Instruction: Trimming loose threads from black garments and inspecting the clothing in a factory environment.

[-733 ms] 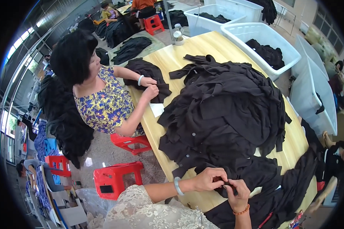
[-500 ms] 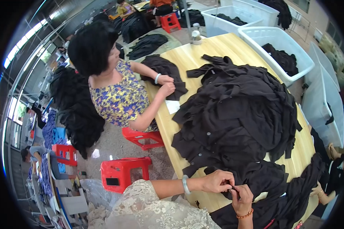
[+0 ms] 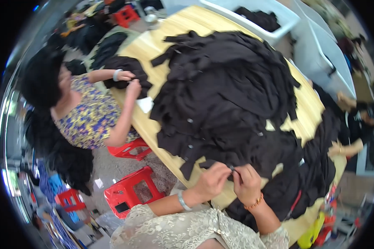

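Note:
My left hand (image 3: 212,181), with a pale bangle at its wrist, and my right hand (image 3: 248,183), with an orange bead bracelet, meet at the table's near side. Both are closed in a pinch on a small dark piece (image 3: 231,168). Whether it is a loose bit or the edge of a garment, I cannot tell. Just beyond my fingers lies a large heap of black garments (image 3: 224,83), with a few pale buttons showing. More black cloth (image 3: 274,195) is spread beside my right hand.
A person in a floral top (image 3: 87,116) handles black cloth at the left edge of the wooden table (image 3: 166,35). Another person's hand (image 3: 340,149) touches cloth on the right. Red stools (image 3: 131,193) stand at left; a white bin (image 3: 257,20) stands beyond the table.
The view has swung, shifting the table and heap up and left in the picture. My hands have come up level with each other, still pinching the dark piece.

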A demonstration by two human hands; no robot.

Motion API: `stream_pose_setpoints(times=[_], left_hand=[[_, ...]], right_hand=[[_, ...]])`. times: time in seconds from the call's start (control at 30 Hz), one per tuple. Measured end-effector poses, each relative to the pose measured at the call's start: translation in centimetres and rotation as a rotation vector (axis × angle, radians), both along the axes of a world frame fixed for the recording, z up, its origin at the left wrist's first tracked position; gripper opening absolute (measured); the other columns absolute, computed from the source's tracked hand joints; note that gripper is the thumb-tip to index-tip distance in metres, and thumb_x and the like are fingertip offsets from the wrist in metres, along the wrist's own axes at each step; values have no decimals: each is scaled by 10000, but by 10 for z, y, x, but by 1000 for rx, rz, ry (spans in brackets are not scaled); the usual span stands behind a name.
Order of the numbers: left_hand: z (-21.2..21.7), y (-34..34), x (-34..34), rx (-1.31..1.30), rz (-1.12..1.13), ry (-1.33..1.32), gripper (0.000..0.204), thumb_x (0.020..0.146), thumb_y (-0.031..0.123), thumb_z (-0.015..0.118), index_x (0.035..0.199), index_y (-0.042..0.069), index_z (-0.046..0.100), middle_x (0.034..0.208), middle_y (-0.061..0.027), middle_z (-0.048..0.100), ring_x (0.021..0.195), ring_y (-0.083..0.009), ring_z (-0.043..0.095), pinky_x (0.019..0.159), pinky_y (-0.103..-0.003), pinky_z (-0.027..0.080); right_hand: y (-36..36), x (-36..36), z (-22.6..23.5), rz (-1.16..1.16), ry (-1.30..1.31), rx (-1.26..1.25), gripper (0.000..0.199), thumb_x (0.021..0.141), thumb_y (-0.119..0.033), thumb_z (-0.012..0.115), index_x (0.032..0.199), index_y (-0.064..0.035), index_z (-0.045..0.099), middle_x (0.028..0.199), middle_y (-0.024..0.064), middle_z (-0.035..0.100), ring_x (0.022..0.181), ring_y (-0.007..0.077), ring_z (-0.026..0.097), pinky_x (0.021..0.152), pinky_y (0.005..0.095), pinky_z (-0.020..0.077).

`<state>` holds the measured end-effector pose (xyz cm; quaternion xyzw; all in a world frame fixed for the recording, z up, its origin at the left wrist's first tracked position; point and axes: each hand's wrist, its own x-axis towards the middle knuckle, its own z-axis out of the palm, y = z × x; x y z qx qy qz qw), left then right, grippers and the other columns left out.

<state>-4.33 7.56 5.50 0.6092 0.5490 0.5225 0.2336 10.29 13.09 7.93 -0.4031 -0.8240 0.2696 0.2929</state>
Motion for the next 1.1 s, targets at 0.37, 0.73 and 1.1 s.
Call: stream_pose_setpoints(times=[0.37,0.73,1.1], left_hand=[[0,17,7,-124,-92,150,287,701,-59,630,974,25,613,801,-113,587,663,-304,604,568,-364,483],[24,29,-41,-35,-158,-528,258,763,-145,554,968,11,554,958,-91,520,853,-133,506,754,-231,419],[-21,28,-27,-391,-349,129,1024,593,149,831,1419,-4,244,1182,-156,403,1041,-334,462,924,-366,407]], right_hand=[[-6,10,-7,-30,-46,287,235,621,14,707,815,-39,585,711,66,538,608,242,540,536,330,447],[54,57,-47,-218,-173,-236,1011,601,-29,798,1443,-156,255,1444,171,337,1067,368,581,809,398,536],[31,51,-22,246,220,-627,158,753,-49,677,793,26,544,672,103,470,617,125,464,557,305,408]])
